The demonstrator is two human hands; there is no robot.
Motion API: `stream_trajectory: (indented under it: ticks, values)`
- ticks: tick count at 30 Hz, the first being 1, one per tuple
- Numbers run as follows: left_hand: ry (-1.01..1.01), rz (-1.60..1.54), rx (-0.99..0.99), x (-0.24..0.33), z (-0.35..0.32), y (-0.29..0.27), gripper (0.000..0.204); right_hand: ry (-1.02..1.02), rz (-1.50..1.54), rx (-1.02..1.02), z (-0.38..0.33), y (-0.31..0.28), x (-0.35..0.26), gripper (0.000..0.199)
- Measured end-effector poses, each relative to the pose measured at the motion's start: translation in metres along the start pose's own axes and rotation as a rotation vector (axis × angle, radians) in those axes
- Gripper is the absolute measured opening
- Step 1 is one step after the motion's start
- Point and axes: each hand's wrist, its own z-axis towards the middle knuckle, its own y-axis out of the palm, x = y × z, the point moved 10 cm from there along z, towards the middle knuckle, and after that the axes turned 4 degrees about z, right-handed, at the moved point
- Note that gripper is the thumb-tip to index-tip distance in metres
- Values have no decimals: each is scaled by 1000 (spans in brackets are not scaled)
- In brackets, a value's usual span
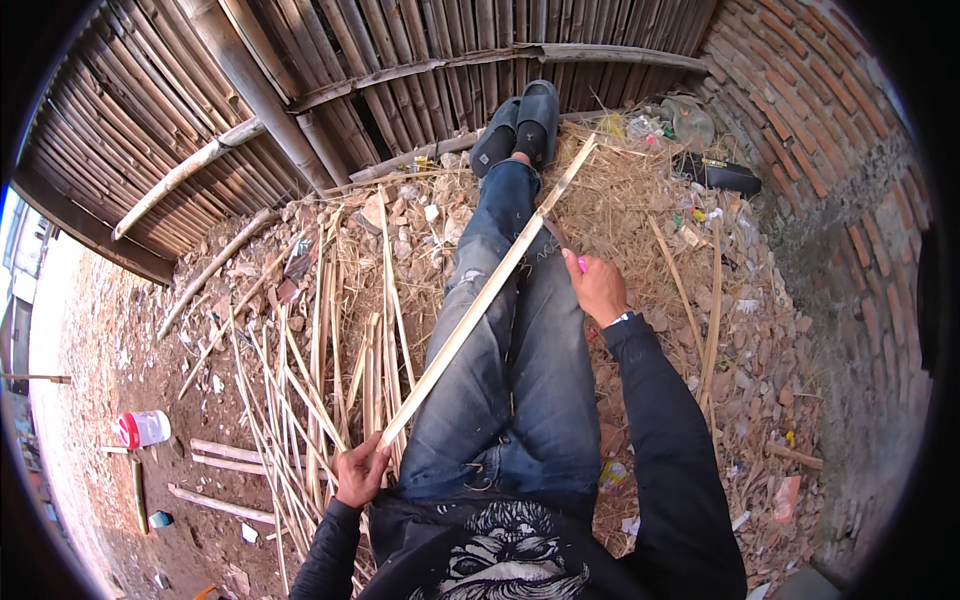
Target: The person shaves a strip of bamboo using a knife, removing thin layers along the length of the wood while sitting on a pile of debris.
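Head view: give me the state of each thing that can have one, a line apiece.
Bamboo strip: straight, held slantwise
Knife: gripped, blade close beside the strip
Left hand: closed on the strip's near end
Right hand: closed on the knife's pink handle
Jeans: worn, faded
Sandals: worn
Loose strips: lying in a heap

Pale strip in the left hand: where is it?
In the head view, the pale strip slants across the jeans from the left hand, lower left, up to just right of the slippers.
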Motion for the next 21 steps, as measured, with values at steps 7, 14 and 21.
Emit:
stream_trajectory:
  ticks: [7,14,21]
  values:
    - [-22,-3,23,-7,-6,-8,44,-69,152,-25,-14,8,-34,64]
    - [9,3,46,-11,-6,-6,43,-55,321,29,-7,3,-21,66]
    - [77,182,72,17,-1,-15,44,-1,410,-41,-11,13,-27,64]
